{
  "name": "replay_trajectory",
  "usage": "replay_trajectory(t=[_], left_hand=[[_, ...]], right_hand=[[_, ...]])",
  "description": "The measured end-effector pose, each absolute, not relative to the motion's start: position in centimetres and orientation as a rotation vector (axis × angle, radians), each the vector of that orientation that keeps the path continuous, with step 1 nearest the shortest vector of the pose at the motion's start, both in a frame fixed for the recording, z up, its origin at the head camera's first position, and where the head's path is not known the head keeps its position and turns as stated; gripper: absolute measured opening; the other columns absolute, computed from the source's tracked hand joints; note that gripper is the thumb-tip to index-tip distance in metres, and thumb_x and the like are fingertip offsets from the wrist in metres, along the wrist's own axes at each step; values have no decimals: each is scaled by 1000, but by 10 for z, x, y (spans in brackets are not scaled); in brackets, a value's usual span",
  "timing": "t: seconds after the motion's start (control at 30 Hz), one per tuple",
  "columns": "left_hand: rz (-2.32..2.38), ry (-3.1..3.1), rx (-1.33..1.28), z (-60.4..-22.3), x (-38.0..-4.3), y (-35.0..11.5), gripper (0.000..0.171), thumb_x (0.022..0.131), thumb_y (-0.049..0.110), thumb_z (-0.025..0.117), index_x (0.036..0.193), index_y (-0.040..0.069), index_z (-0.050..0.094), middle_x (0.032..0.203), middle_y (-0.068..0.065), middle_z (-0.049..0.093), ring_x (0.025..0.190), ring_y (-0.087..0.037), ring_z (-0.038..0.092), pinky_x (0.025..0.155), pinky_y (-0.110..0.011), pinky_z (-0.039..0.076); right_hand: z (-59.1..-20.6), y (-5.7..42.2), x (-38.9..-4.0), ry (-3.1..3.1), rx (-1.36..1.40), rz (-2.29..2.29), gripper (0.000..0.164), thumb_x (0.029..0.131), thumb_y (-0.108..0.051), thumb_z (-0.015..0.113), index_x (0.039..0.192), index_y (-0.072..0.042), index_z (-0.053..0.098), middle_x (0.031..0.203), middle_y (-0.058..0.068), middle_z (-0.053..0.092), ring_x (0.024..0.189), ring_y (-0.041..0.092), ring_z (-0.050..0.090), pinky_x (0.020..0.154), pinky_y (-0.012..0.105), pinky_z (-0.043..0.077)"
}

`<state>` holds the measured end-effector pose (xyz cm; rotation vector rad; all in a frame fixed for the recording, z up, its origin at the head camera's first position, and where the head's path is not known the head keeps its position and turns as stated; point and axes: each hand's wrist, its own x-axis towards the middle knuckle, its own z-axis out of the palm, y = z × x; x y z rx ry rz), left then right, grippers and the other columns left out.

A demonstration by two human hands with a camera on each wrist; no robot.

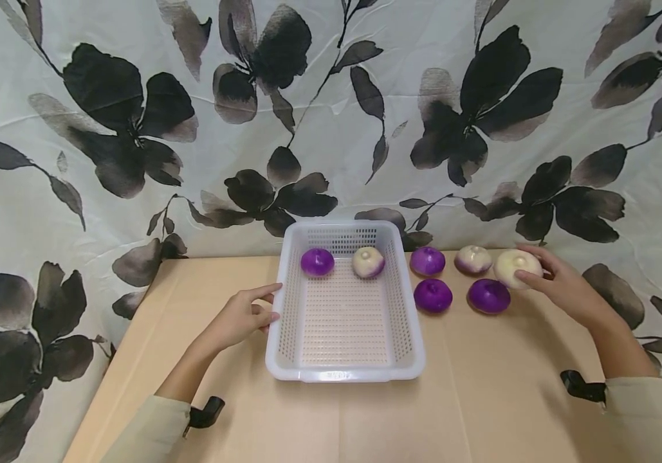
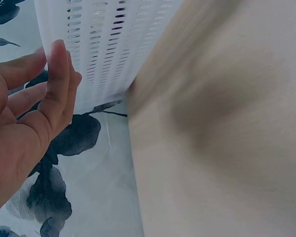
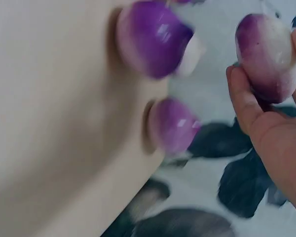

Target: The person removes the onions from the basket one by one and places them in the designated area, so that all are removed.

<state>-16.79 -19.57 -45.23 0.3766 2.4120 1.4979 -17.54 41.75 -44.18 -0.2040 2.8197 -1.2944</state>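
My right hand [image 1: 562, 283] holds a whitish onion [image 1: 517, 269] between thumb and fingers at the right end of the onion group. In the right wrist view, purple patches show on that held onion. My left hand [image 1: 244, 318] touches the left rim of a white plastic basket [image 1: 345, 373], with its index finger extended and fingertips at the outer wall. Inside the basket, toward its far end, lie a purple onion [image 1: 317, 262] and a white-and-purple onion [image 1: 368, 262].
Right of the basket, purple onions [image 1: 433, 296] sit on the wooden table [image 1: 498, 411] with a white-and-purple one [image 1: 473, 260]. A floral cloth [image 1: 354, 128] hangs behind the table's far edge. Small black devices [image 1: 206, 412] are strapped at both wrists.
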Motion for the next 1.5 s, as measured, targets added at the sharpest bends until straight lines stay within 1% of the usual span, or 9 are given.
replay_trajectory(t=[0.1, 0.17, 0.27, 0.33, 0.4, 0.57, 0.8, 1.07, 1.5], left_hand=[[1503, 2409, 373, -452, -167, -197, 63, 94, -5, 67, 153, -3, 44, 127, -30, 57, 79, -20, 70, 73, -47, 66], [1500, 2410, 377, -452, -167, -199, 63, 94, -4, 67, 153, -4, 45, 127, -30, 57, 78, -20, 70, 71, -44, 66], [1493, 2411, 375, -453, -167, -200, 63, 94, -5, 68, 153, -3, 45, 127, -30, 57, 79, -20, 70, 71, -45, 66], [1488, 2411, 374, -453, -168, -201, 63, 94, -5, 68, 153, -3, 45, 126, -30, 57, 78, -20, 70, 71, -46, 65], [1486, 2411, 369, -453, -167, -201, 63, 94, -5, 68, 153, -3, 45, 126, -30, 57, 79, -20, 70, 73, -49, 65], [1489, 2412, 365, -453, -167, -200, 63, 94, -6, 68, 153, -4, 45, 127, -30, 57, 79, -20, 70, 73, -50, 65], [1489, 2410, 372, -453, -167, -200, 63, 94, -6, 68, 152, -4, 45, 126, -31, 57, 78, -20, 70, 72, -51, 65], [1484, 2421, 395, -452, -169, -197, 62, 94, -4, 68, 152, -5, 46, 126, -31, 58, 74, -17, 68, 69, -43, 65], [1478, 2416, 399, -453, -171, -198, 63, 94, -5, 68, 152, -5, 45, 126, -31, 57, 73, -17, 67, 69, -44, 65]], right_hand=[[-453, 435, -174, 2839, -110, -1238, 71, 106, -36, 58, 163, -8, 27, 156, 29, 32, 117, -1, 45, 75, 5, 46], [-463, 444, -174, 2847, -59, -1202, 75, 106, -37, 58, 161, -1, 24, 154, 36, 31, 124, 19, 49, 72, 5, 43], [-477, 453, -173, 2830, 41, -1138, 81, 106, -42, 56, 161, 5, 19, 155, 43, 26, 132, 56, 38, 96, 32, 55], [-484, 458, -174, 2808, 82, -1114, 83, 106, -44, 54, 161, 7, 16, 155, 47, 22, 136, 64, 30, 108, 58, 48], [-488, 462, -174, 2780, 120, -1085, 86, 107, -47, 51, 160, 8, 13, 154, 50, 18, 139, 67, 25, 107, 81, 31], [-493, 466, -174, 2769, 142, -1033, 86, 107, -49, 48, 157, 12, 15, 153, 51, 18, 138, 68, 25, 107, 80, 32], [-501, 467, -174, 2782, 75, -1068, 77, 109, -39, 51, 152, 18, 24, 150, 48, 23, 132, 60, 33, 101, 70, 40], [-506, 473, -172, 2735, 152, -1025, 85, 107, -49, 47, 154, 16, 19, 148, 51, 23, 131, 62, 34, 102, 70, 43], [-509, 474, -175, 2718, 145, -1040, 95, 105, -50, 52, 156, 17, 8, 152, 51, 11, 137, 65, 22, 109, 82, 25]])
